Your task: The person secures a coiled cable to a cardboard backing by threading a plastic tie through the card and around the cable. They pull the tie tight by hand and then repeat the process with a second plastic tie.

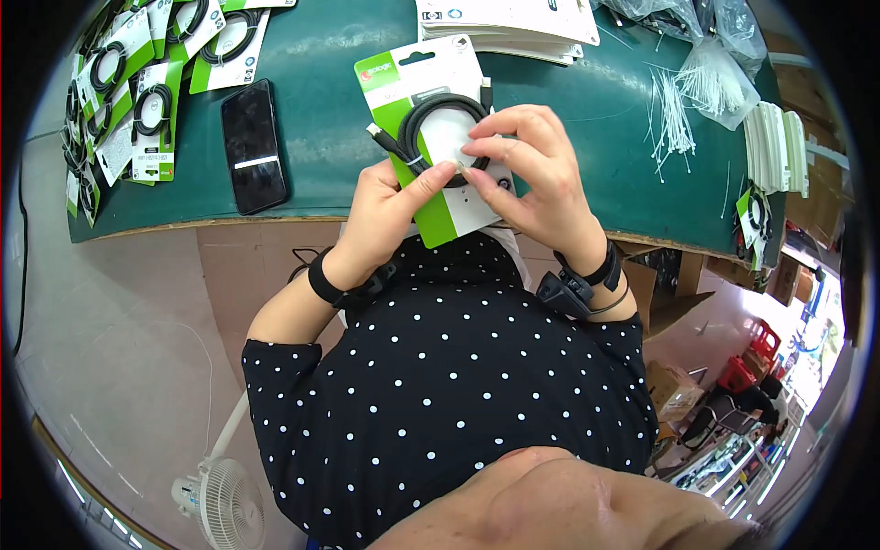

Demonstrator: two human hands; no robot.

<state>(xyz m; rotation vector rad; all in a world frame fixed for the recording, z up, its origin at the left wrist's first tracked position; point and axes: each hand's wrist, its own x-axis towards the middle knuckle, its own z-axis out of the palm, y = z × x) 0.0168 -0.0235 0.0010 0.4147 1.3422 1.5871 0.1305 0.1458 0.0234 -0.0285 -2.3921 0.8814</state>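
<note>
Near the front edge of the table, a green and white backing card [439, 223] is held up with a coiled black cable [410, 124] lying against its front. A pale tie crosses the coil at its lower left, and the cable's plug ends stick out at the left and upper right. My left hand [383, 203] grips the card's left side, its thumb pressed over the coil. Over the coil's right part, my right hand [548, 179] has thumb and fingers bent together in a pinch. A small pale bit shows between the two thumbs; I cannot make out what it is.
Carded cables [151, 119] pile up at the far left, beside a black phone [252, 147]. White cards [509, 27] are stacked at the back. Loose white cable ties [672, 119], a plastic bag [724, 87] and more cards [775, 147] lie right. A fan [229, 504] stands lower left.
</note>
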